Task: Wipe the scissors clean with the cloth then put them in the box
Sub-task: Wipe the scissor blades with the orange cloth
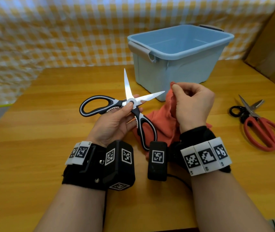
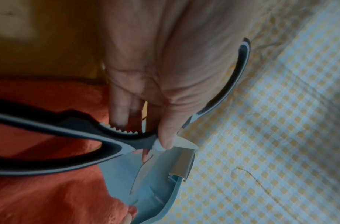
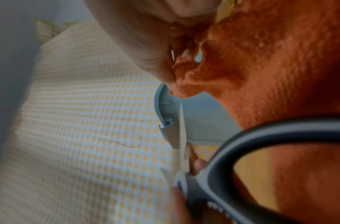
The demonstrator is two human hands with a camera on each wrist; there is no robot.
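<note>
Black-and-white kitchen scissors (image 1: 134, 97) are spread wide open above the table, blades pointing up and right. My left hand (image 1: 116, 119) pinches them at the pivot, thumb on top; the left wrist view shows the thumb on the scissors (image 2: 126, 139) near the pivot. My right hand (image 1: 192, 102) grips a bunched orange cloth (image 1: 165, 121), thumb pressed on its top edge, just right of the blade tip and apart from it. The right wrist view shows the cloth (image 3: 261, 68) held beside a scissors handle (image 3: 242, 144). A light blue box (image 1: 180, 52) stands open behind, with nothing visible inside.
Red-handled scissors (image 1: 263, 129) lie on the wooden table (image 1: 49, 131) at the right, with a small black-handled pair (image 1: 238, 109) beside them. A cardboard box (image 1: 273, 41) stands at the far right. A yellow checked sheet (image 1: 58, 30) hangs behind.
</note>
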